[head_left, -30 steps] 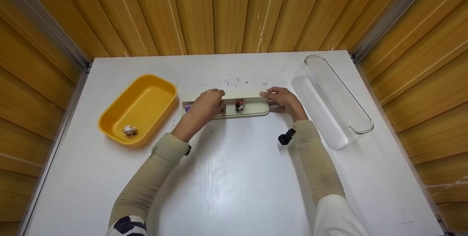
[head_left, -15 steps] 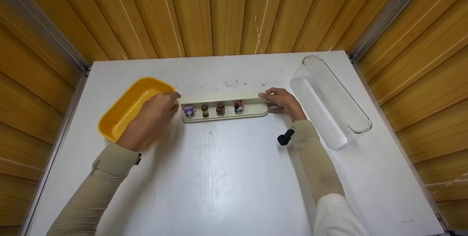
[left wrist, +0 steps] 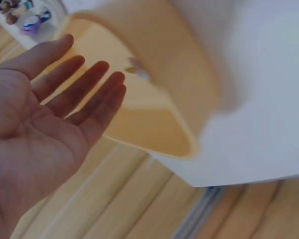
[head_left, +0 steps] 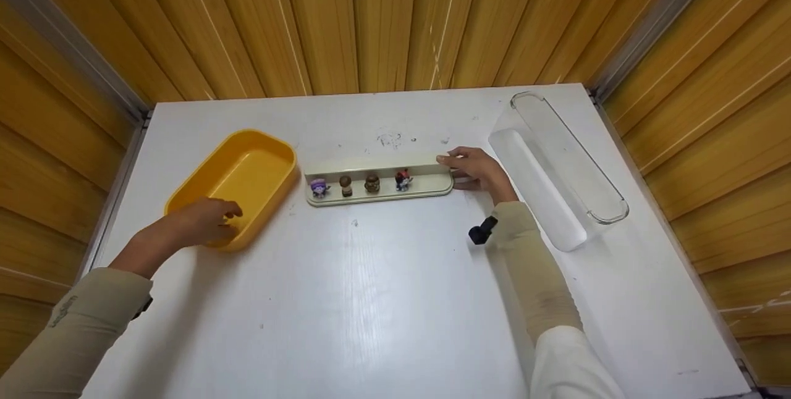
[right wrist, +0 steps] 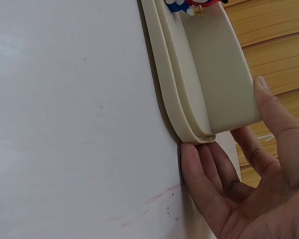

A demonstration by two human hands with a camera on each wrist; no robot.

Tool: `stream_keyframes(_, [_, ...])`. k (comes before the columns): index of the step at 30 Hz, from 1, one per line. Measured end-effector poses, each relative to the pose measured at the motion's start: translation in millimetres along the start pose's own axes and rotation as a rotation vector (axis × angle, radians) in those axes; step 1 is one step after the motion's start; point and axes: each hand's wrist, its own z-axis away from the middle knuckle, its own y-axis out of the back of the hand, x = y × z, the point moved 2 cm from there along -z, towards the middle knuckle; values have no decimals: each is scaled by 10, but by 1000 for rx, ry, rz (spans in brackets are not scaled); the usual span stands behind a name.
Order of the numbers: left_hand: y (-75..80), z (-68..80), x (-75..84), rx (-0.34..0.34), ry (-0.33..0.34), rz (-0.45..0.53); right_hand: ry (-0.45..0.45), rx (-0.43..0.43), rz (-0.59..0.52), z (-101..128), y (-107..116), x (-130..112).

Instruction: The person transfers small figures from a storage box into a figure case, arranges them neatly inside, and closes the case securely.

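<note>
My left hand (head_left: 201, 221), fingers apart and loosely bent, hovers over the near end of a yellow plastic basin (head_left: 262, 167). Inside the basin, in the left wrist view, lies a small blurred white figurine (left wrist: 139, 70); the hand is apart from it. With thumb against the back wall and fingers at the rounded end, my right hand (head_left: 476, 169) grips a long cream display base (head_left: 427, 188). Several toy figurines stand in a row on it: a purple one (head_left: 319, 188), a brown-haired one (head_left: 346, 186), a brown one (head_left: 372, 183) and a red-and-blue one (head_left: 403, 181).
A long clear plastic cover (head_left: 544, 183) lies slantwise on the right side of the white table (head_left: 371, 300). Wooden panel walls (head_left: 383, 22) rise behind the table and at both sides.
My left hand has left the figurine row and moved left and nearer, to the basin. The brown figurine, earlier behind that hand, shows on the base. My right hand has stayed in place.
</note>
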Motion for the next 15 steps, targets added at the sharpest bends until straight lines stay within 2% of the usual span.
stream_keyframes(4, [-19, 10, -81, -1, -30, -9, -11, 15, 1, -5, 24, 5])
stream_keyframes(11, [-53, -34, -195, -28, 49, -78, -5, -4, -16, -30, -14, 31])
stream_keyframes(15, [-25, -74, -263, -28, 47, -121, 1, 4, -11, -27, -14, 18])
